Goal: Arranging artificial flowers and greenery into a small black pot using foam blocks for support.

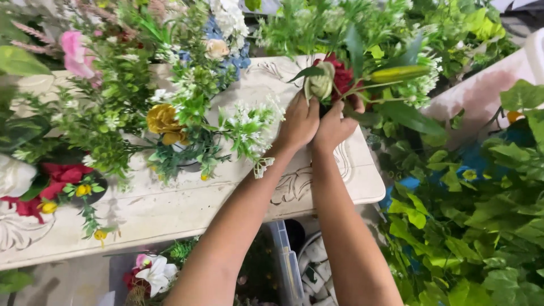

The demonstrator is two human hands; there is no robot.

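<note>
A small bunch of artificial flowers (331, 79) is being gripped by both hands, left hand (298, 122) and right hand (334, 126) touching. The bunch is sitting directly above the fingertips, its long bud (399, 73) being pointed rightward, nearer the right hand, over the worktop (187, 209).

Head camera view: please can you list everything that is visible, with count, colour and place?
Table: one, cream with carved trim, centre.
Bunch in hand: one, dark red bloom, pale green bud, leaves, top centre.
Yellow rose: one, on the table, left of centre.
Pink flower: one, top left.
Red flowers: a few, far left.
Green foliage: many leaves, right side.
White lily: one, bottom left, below the table.
Clear bin: one, bottom centre.
Left hand: grips the bunch.
Right hand: grips the bunch.
</note>
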